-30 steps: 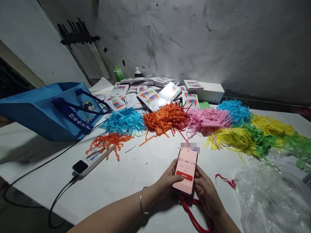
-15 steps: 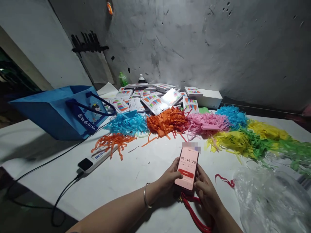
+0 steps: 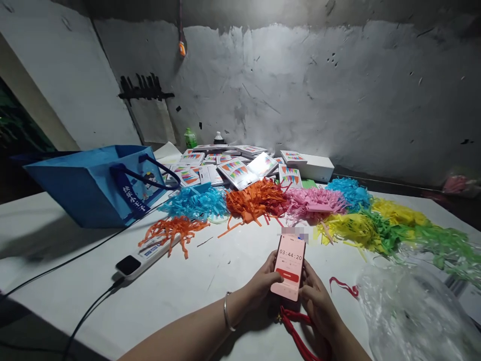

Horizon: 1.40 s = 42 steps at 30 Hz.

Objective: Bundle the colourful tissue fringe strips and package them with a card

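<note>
A phone (image 3: 289, 265) with a pink screen reading 03:44:20 is held upright above the white table between both hands. My left hand (image 3: 266, 281) grips its left side, the thumb lying over the lower screen by a red button. Around the right edge, my right hand (image 3: 317, 296) is closed, its thumb at the lower corner. A red strap (image 3: 300, 338) hangs from the bottom of the phone and runs below my right hand. Beyond the phone lie fringed paper bundles: orange (image 3: 257, 200), pink (image 3: 319, 203), blue (image 3: 197, 201) and yellow (image 3: 353, 228).
A blue gift bag (image 3: 86, 190) stands at the left. A white power strip (image 3: 146, 260) with a black cable lies before it. Flat printed packets (image 3: 236, 170) pile up near the wall beside a white box (image 3: 319, 168). Clear plastic bags (image 3: 413, 311) lie at the right.
The camera view has tilted up slightly, so the table's things appear lower in the frame. Both hands keep the same hold on the phone, and its displayed time reads the same.
</note>
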Tool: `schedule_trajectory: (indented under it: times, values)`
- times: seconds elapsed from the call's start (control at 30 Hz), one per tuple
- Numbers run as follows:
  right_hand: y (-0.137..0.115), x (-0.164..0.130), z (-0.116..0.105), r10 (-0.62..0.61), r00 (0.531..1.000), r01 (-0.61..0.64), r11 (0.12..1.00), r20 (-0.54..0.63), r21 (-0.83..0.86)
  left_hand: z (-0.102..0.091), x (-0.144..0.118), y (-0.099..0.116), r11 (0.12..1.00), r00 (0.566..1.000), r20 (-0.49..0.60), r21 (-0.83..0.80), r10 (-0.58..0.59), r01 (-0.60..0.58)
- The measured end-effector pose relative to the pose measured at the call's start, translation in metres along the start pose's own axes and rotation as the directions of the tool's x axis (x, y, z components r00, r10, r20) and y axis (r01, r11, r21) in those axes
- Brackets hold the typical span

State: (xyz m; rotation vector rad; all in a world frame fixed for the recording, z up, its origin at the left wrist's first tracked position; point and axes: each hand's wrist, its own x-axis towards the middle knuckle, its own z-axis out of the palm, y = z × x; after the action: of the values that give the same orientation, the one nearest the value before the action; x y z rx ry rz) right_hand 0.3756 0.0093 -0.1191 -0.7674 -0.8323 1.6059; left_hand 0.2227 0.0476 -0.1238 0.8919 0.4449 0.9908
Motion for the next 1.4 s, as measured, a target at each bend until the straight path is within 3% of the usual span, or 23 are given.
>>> schedule_trajectory:
  times: [0.83, 1.4]
  values:
    - [0.0017, 0.0035, 0.0013, -0.040, 0.999, 0.040, 0.999, -0.026, 0.007, -0.0066, 0.0002, -0.0038, 0.999, 1.000, 0.024, -0.048, -0.012, 0.013]
    - [0.0045, 0.0055, -0.0013, -0.019, 0.999, 0.018, 0.999, -0.027, -0.052, -0.0062, 0.0003, -0.0037, 0.999, 0.999, -0.017, -0.028, -0.028, 0.027]
